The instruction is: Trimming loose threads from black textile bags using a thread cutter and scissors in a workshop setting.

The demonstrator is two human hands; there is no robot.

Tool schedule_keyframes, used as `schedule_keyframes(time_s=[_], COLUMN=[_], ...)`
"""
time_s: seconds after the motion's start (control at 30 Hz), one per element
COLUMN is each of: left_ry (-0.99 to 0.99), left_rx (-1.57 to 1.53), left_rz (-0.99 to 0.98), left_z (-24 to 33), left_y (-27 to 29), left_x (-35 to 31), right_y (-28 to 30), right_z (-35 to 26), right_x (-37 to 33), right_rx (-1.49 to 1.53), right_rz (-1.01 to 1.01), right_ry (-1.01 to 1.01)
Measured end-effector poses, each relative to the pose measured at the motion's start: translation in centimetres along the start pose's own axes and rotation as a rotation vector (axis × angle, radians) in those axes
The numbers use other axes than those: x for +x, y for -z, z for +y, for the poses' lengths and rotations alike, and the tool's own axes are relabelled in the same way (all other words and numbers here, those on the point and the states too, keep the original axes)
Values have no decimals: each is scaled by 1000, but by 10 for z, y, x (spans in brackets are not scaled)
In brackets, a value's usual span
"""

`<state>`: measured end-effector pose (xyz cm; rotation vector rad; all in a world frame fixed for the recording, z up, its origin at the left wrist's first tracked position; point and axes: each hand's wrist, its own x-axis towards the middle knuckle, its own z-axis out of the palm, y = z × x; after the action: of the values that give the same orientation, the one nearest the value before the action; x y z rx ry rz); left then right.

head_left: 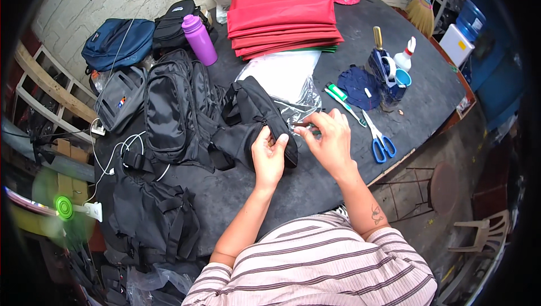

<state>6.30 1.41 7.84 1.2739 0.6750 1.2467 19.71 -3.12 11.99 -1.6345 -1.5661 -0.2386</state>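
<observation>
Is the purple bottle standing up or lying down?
Upright. The purple bottle stands on its base on the table, cap on top, beside the black bags and the red stack.

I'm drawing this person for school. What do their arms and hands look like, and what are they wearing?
Both arms are bare from above the elbow down. The left hand and right hand wear no gloves, and no rings or watch can be seen. The right forearm has a small dark tattoo near the elbow. The shirt has short sleeves, pale with thin dark stripes.
</observation>
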Motion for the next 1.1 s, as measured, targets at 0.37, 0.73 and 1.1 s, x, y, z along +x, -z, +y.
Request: schedule_keyframes(time_s=[0.37, 0.73, 1.1], left_ry=[42, 26, 37], left_rx=[41, 36, -7], left_rz=[8, -10, 4], left_z=[0, -3, -11], left_y=[-2, -1, 4], left_x=[-1, -2, -1], right_y=[3, -30, -23], right_z=[-3, 38, 50], right_x=[-1, -8, -11], right_rx=[-65, 649, 1242], right_rz=[53, -256, -236], right_ry=[68, -263, -515])
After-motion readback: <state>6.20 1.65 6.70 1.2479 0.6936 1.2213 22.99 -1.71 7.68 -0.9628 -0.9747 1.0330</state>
